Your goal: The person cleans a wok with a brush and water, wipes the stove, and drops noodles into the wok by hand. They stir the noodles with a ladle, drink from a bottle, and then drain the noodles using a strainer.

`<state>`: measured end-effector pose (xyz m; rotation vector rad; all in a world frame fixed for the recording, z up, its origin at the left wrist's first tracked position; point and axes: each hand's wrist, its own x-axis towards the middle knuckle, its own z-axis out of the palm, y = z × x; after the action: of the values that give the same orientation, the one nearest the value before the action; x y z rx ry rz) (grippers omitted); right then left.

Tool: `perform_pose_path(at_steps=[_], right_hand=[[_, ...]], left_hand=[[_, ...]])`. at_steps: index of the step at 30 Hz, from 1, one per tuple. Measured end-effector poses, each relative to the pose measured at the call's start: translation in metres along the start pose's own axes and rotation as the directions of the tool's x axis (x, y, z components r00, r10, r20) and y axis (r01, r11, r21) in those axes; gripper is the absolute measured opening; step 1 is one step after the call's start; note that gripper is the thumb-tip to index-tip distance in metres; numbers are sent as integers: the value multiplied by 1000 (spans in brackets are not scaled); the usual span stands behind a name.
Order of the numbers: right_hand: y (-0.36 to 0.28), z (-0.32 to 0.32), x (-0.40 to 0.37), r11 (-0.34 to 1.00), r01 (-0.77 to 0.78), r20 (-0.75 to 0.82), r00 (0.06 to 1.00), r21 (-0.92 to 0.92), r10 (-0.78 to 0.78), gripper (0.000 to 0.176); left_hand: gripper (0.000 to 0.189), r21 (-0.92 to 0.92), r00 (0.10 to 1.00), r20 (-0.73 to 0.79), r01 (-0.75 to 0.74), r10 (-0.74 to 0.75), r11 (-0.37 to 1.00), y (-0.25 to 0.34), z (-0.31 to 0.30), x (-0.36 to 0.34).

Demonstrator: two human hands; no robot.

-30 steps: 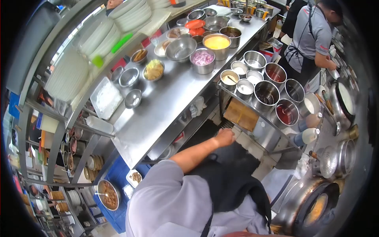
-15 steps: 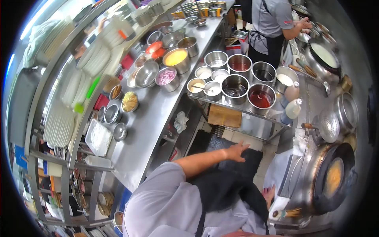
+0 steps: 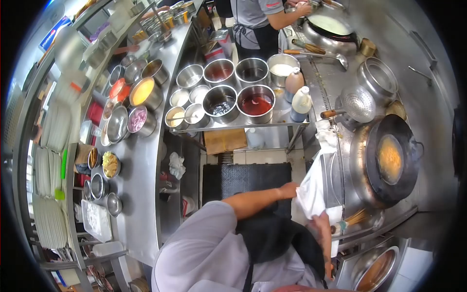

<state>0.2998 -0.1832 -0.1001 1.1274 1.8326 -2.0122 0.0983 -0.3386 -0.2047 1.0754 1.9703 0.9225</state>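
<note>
White cloth point(image 3: 312, 192) hung by edge of steel counter point(image 3: 340, 82), both hands at it. Left hand point(image 3: 288, 191) — fingers closed on cloth's left side. Right hand point(image 3: 321, 225) lower down, fingers touching cloth, partly bent; couldn't tell how firmly closed. Whisk brush point(image 3: 354, 218) lay just beside right hand. Dark wok point(image 3: 407, 179) sat right of cloth — orange-brown liquid inside. Pot of red liquid point(image 3: 256, 104) stood farther ahead, squeeze bottle point(image 3: 301, 101) near it.
</note>
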Motion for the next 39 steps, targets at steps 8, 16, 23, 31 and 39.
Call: perform_pose_path(at_steps=[8, 16, 23, 31, 39], right_hand=[[-15, 28, 30, 848, 408, -271, 820, -339, -503, 36], [-88, 50, 22, 559, 317, -156, 752, -766, -641, 16], [-74, 96, 14, 259, 265, -1, 698, -929, -716, 27], [-37, 22, -72, 880, 59, -801, 388, -471, -455, 26], [88, -5, -67, 926, -340, -954, 292, -165, -63, 39]], left_hand=[[53, -869, 888, 435, 369, 152, 330, 165, -75, -32], [32, -182, 864, -67, -502, 499, 845, 118, -36, -2], [37, -778, 896, 437, 423, -83, 465, 85, -61, 19], [39, -376, 534, 837, 721, -119, 582, 42, -84, 42], [43, -210, 587, 725, 687, -360, 696, -4, -142, 52]])
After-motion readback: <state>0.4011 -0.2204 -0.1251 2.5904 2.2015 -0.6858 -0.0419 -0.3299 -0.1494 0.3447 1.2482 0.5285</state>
